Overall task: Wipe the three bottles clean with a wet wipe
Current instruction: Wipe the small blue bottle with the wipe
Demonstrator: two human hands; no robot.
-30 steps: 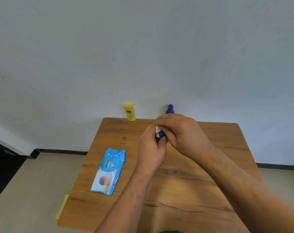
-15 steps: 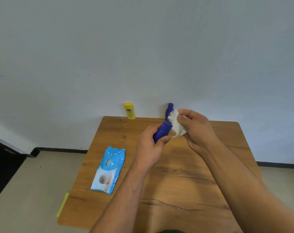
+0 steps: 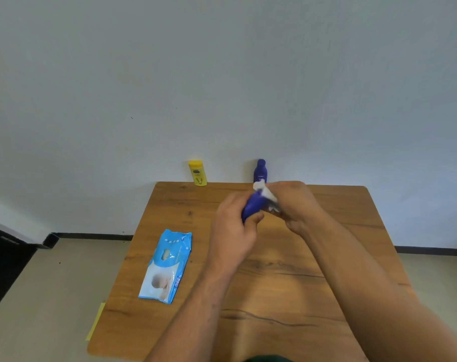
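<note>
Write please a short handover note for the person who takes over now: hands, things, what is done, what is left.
Left hand grips a blue bottle, tilted, above the table.
Right hand holds the wipe against that bottle's upper end.
Yellow bottle and second blue bottle stand upright at the far edge. Wipe pack lies on the left.
Done: wipe is out; one bottle is being wiped.
Left: finish it, set it down, then the two standing bottles. Whether those were already wiped cannot be seen.
</note>
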